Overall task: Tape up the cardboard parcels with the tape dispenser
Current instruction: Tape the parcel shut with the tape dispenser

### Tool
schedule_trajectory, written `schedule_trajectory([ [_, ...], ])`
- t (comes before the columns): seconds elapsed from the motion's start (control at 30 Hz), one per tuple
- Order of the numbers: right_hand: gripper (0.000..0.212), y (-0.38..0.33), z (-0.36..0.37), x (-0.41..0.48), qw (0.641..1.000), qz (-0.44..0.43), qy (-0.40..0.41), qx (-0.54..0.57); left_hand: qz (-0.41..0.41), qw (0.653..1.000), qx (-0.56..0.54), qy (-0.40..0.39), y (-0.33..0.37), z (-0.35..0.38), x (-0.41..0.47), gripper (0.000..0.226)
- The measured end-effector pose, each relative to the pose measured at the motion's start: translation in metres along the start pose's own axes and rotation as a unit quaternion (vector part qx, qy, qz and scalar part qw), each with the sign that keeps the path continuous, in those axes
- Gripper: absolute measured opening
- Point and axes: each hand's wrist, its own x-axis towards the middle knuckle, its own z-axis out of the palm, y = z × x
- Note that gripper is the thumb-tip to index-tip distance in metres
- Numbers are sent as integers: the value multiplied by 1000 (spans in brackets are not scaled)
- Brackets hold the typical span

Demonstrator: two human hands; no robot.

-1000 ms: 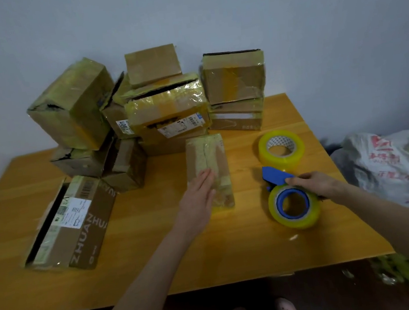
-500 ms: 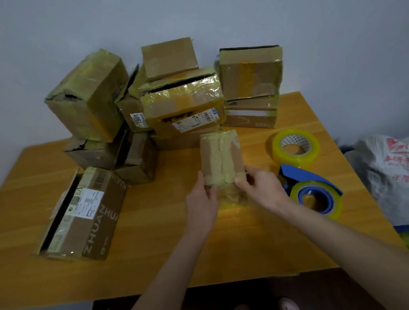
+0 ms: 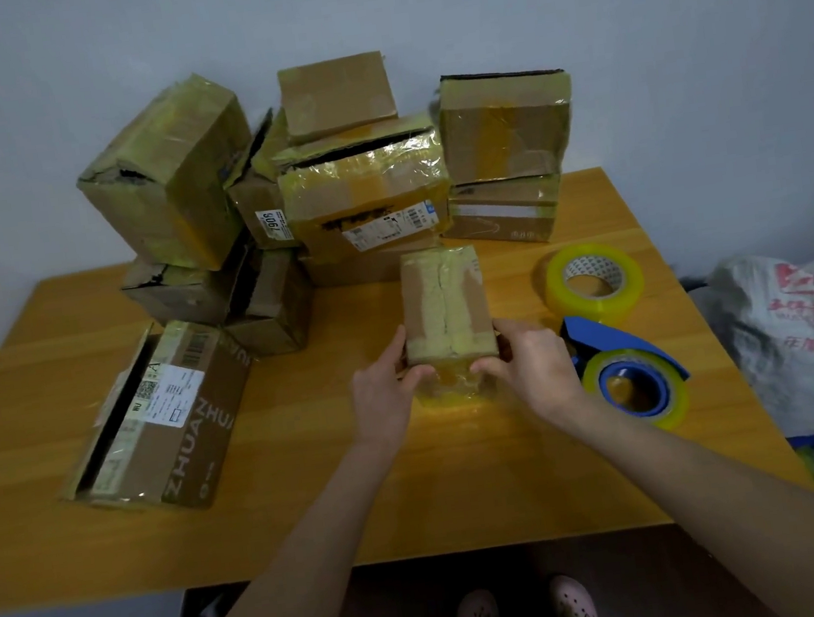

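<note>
Two hands hold one small parcel [image 3: 445, 303] at the centre of a wooden table [image 3: 418, 501]. At lower left, a long brown box [image 3: 162, 415] lies with one side gaping, probably waiting for tape. Across the upper middle, a pile of taped cartons [image 3: 361, 201] stands against the wall, seemingly stacked out of the way. The left hand [image 3: 384, 393] grips the parcel's near left corner, thumb up its side, fingers curled underneath. The right hand [image 3: 530, 370] pinches the near right corner, fingers bent and close together. This two-sided grip suggests turning it to check the seam. Just right of that hand, the blue tape dispenser [image 3: 628, 373] rests within easy reach. A spare tape roll [image 3: 594, 280] lies beyond it. A printed plastic bag [image 3: 798, 337] fills the right edge.
</note>
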Motion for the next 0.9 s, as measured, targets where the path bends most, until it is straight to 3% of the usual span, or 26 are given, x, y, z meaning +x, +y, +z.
schedule_trajectory([
  [0.2,64,6,-7,-2,998,-8,-54,32,-35,995,-83,-31,-7,-6,-4,59],
  [0.3,54,8,-15,3,994,-9,-87,61,-12,998,-51,-24,-8,-10,-5,46],
  [0.43,49,3,-15,1,997,-13,-71,1,23,1000,16,11,1,-9,-8,40],
  [0.57,49,-1,-6,-3,997,3,-66,-28,30,997,75,7,5,-10,-8,40],
  [0.73,78,-3,-13,-2,993,44,-108,-7,33,994,95,-46,10,-20,-2,44],
  [0.9,71,-13,-10,8,993,85,-80,0,-68,995,23,-74,32,-1,7,68],
])
